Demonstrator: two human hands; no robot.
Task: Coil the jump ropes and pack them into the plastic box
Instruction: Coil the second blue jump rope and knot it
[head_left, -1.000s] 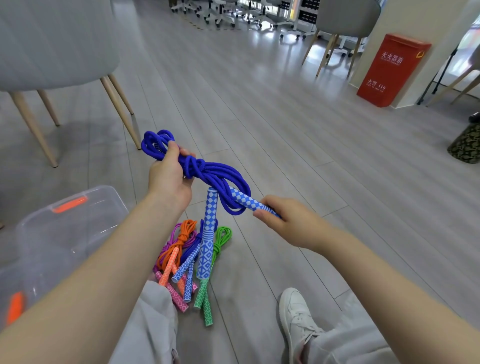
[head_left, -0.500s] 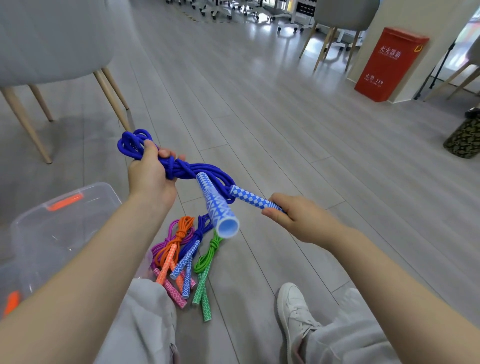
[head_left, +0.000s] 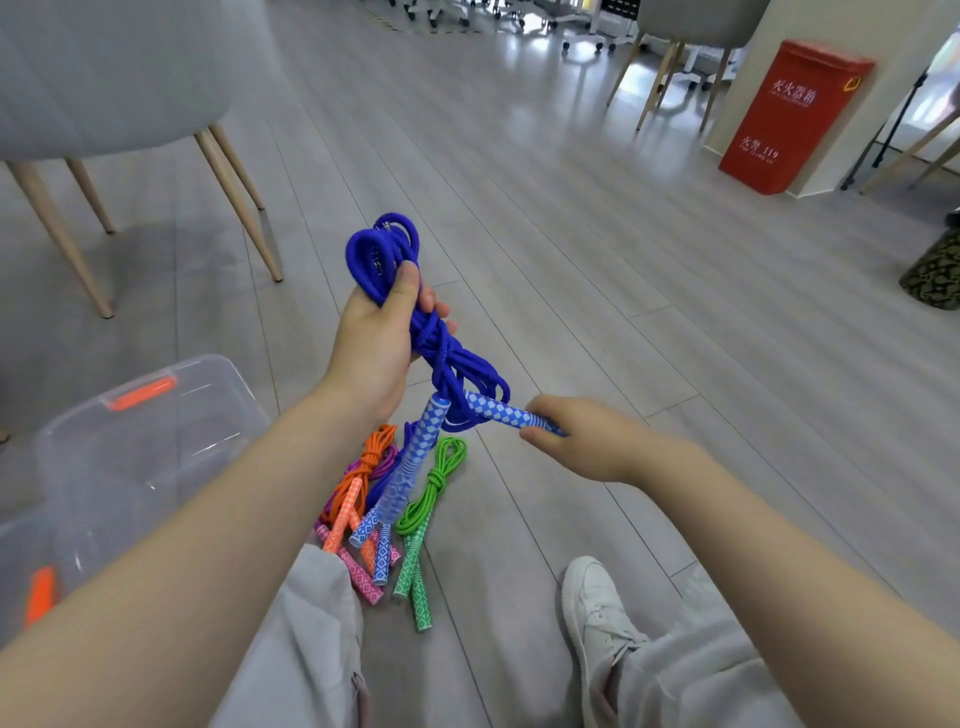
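Gripping blue rope coil (head_left: 447, 353) in left hand (head_left: 376, 338), right hand (head_left: 582, 441) pinching handle (head_left: 498, 413)

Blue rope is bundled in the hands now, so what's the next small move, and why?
Probably bring the hanging handle up beside the one the right hand pinches. The left hand already grips the knotted blue rope, but one handle dangles loose, and the plastic box waits open at left.

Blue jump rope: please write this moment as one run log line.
left hand: grips blue jump rope coil | right hand: pinches one handle | plastic box: open, beside
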